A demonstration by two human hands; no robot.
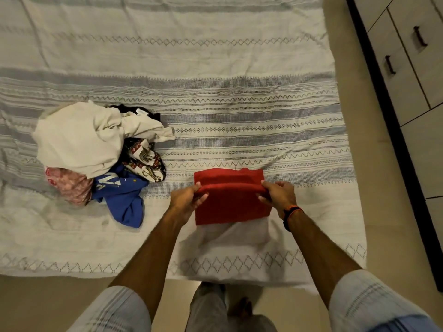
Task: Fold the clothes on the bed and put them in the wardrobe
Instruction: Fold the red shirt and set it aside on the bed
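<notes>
Both hands are on the red garment (231,200) near the foot of the bed (215,92), mid-fold. The left hand (185,200) pinches the raised fold at its left end, the right hand (278,195) grips the right end, fingers curled over the cloth. A folding step, clearly (the piece already looks like a compact rectangle). Next, I'd judge, that fold has to be laid down flat and square, edges matched. Plenty waits: the pile of unfolded clothes (96,149) sits well apart to the left, cream, blue, pink and patterned. The wardrobe (407,68) stands to the right, closed.
</notes>
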